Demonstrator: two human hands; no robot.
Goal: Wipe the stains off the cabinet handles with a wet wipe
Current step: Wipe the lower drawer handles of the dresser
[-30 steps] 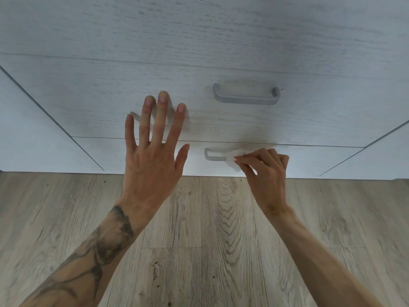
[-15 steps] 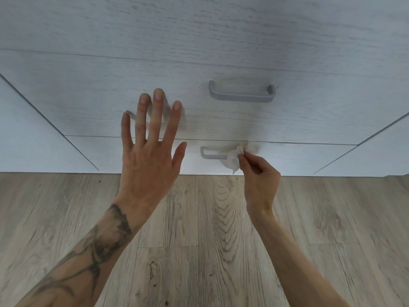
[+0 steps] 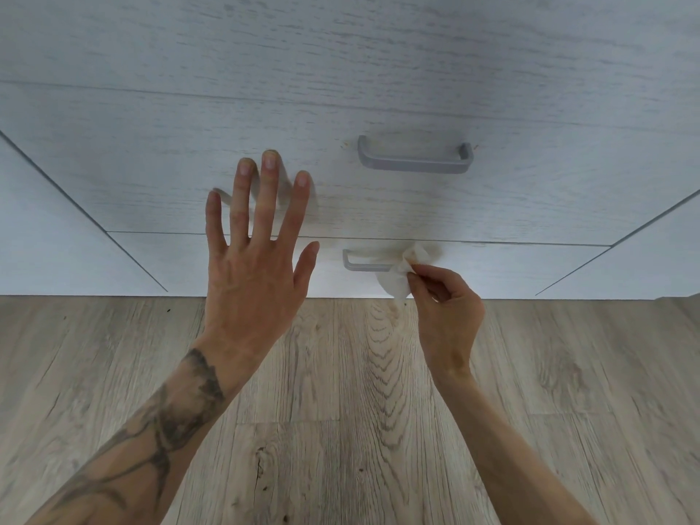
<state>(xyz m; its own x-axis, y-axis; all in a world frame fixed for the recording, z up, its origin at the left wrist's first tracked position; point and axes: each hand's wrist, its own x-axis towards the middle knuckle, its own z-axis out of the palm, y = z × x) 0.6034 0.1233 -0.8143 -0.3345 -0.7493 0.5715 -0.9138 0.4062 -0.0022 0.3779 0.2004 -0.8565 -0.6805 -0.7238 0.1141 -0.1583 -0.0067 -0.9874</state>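
The right hand (image 3: 445, 312) is closed in a pinch, thumb and fingertips gripping a crumpled white wet wipe (image 3: 398, 276). The wipe sits just beyond and to the left of that hand's fingertips, pressed against the right part of the lower cabinet handle (image 3: 360, 264). That part of the handle is covered by the wipe; the left end and bar remain visible, extending to the left of the hand. The handle is grey and mounted on the lowest drawer front (image 3: 235, 259), which meets the wood-grain floor (image 3: 341, 411) directly below.

The left hand (image 3: 253, 274) is fully open, fingers spread and extended, holding nothing. Its fingertips lie over the middle drawer front (image 3: 151, 176), casting shadows there; contact with the panel cannot be confirmed. The forearm behind it bears dark tattoo markings.

The upper cabinet handle (image 3: 414, 159), also grey, is above the right hand and to the right of the left hand's fingertips, well apart from both. Small brownish specks show on the panel beside each of its ends.
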